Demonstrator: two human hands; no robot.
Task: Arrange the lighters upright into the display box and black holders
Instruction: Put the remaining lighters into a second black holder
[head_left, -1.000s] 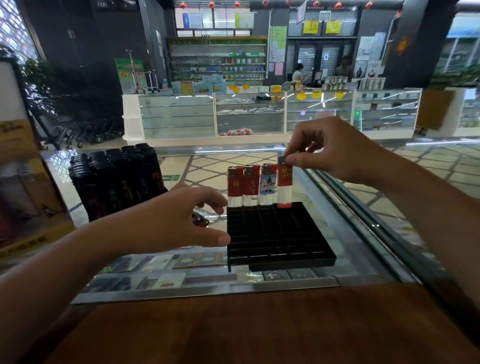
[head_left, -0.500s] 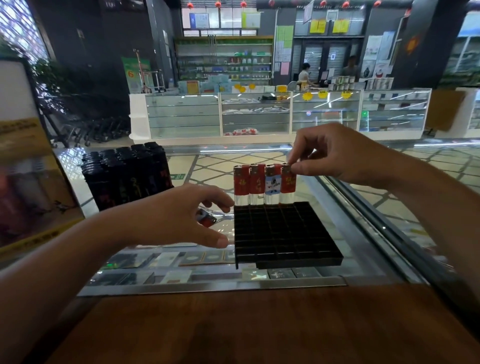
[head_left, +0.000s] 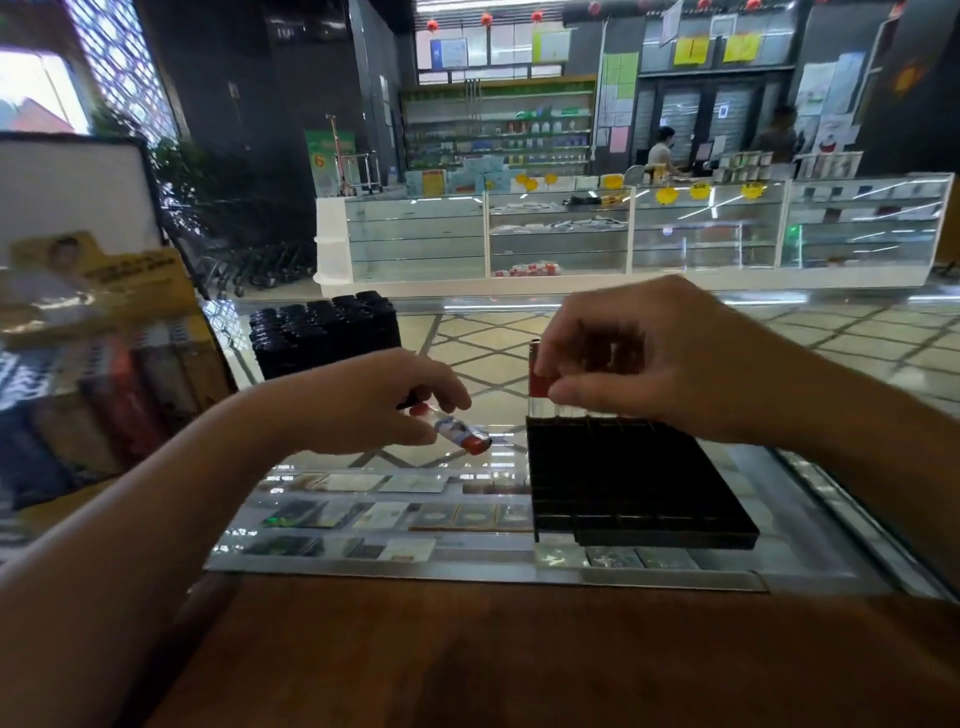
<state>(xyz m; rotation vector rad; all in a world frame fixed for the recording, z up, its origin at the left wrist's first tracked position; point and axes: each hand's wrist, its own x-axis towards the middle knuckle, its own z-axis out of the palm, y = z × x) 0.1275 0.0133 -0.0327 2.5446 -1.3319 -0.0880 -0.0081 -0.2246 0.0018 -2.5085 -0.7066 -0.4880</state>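
While the left hand (head_left: 374, 402) sits left of centre in the frame with its fingers curled, it pinches a lighter (head_left: 460, 432) with a pale printed body and red ends between thumb and fingertips. That lighter lies tilted, nearly on its side, pointing down towards the right, and is held above the glass counter (head_left: 363, 519), just left of the black holder (head_left: 634, 483).

The right hand (head_left: 644, 364) is at centre right, over the far edge of the holder. Its fingers are bent and close together, and the thumb and forefinger pinch the top of a red lighter (head_left: 537, 382) that stands upright at the far left corner of the holder. More lighters stand in the same far row, but the hand hides nearly all of them, so only their clear bases show below the thumb. The remaining slots of the holder, from the middle to the near edge, show only black grid.

Further back, in the centre left of the frame, a block of black lighters (head_left: 324, 332) stands upright on the glass. At the left edge a yellow display box (head_left: 104, 332) is blurred, with coloured lighters standing inside it. A brown wooden ledge (head_left: 519, 660) fills the bottom of the frame.
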